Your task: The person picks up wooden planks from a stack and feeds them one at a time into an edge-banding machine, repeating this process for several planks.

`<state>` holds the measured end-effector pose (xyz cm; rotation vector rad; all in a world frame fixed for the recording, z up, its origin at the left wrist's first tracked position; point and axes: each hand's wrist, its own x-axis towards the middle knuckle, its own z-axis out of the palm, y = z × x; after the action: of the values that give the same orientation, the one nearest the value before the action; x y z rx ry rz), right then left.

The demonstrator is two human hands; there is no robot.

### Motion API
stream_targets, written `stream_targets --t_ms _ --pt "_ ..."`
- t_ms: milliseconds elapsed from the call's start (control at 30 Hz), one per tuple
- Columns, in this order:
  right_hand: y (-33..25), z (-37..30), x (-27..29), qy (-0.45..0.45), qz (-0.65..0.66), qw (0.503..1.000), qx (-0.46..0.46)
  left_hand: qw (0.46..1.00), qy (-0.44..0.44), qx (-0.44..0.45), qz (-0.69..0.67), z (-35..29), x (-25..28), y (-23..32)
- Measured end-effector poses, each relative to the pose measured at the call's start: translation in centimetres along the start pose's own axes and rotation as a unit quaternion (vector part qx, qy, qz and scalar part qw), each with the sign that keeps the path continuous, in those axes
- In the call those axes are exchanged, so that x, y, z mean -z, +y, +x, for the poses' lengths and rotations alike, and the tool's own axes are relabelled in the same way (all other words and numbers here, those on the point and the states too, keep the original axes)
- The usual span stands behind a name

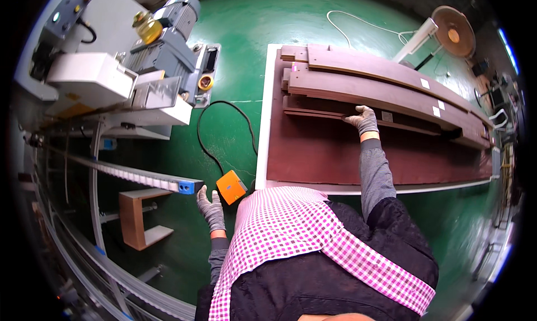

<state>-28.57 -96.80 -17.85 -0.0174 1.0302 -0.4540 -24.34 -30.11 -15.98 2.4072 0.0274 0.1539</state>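
My right hand [364, 120], in a pale glove, is at the near side of a stack of brown boards [358, 86]. Its fingers reach over the lowest near board [319, 107] and the thumb lies along the front edge, gripping it. To the left, my gloved left hand [211, 210] is held in the air with fingers apart and nothing in it. Nearest to that hand are the blue end cap [189, 187] of a roller rail [134, 174] and an orange foot pedal [231, 187] on the floor.
The boards lie on a low white-edged platform [262, 147] with a dark red top. A grey machine with a motor [178, 13] stands at the left. A black cable [200, 132] loops over the green floor. Far right is a round fan [454, 31]; a brown U-shaped piece [132, 220] sits under the rail.
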Motion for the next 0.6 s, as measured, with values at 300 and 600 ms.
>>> stream_targets --t_ms 300,600 --pt "-1.5 1.6 4.7 0.006 -0.776 0.447 0.446 0.996 0.044 0.046 -0.065 -2.4 2.5 -2.3" --pt "1.0 7.2 14.5 -0.266 -0.194 0.942 0.068 0.976 -0.041 0.106 -0.184 -1.1 9.1 -1.3"
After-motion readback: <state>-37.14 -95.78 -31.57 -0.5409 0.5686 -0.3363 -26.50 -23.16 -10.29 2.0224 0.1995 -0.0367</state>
